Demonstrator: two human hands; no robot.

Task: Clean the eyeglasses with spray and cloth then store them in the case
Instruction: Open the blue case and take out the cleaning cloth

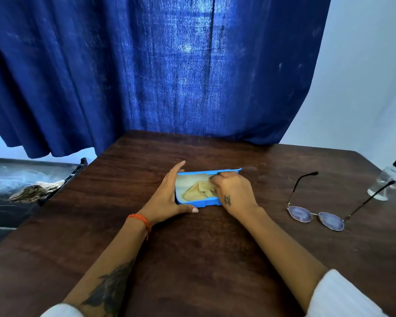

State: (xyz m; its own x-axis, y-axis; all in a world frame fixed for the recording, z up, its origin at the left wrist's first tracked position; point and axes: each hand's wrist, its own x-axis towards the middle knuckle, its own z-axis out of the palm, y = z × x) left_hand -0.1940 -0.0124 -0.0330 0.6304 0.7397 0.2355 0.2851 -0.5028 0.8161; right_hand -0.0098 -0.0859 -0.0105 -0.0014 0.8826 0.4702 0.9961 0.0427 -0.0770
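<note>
An open blue case (205,203) lies in the middle of the dark wooden table (192,259). A crumpled yellow cloth (197,191) sits inside it. My left hand (169,197) holds the case's left end, thumb along the near side and fingers up the far side. My right hand (233,191) reaches into the case and its curled fingers pinch the cloth. The eyeglasses (318,216) lie on the table to the right with both arms unfolded. A clear spray bottle (385,181) with a black top stands at the table's right edge.
A blue curtain (158,76) hangs behind the table's far edge. To the left, below table level, there is a dark surface with a patterned bundle (37,191) on it.
</note>
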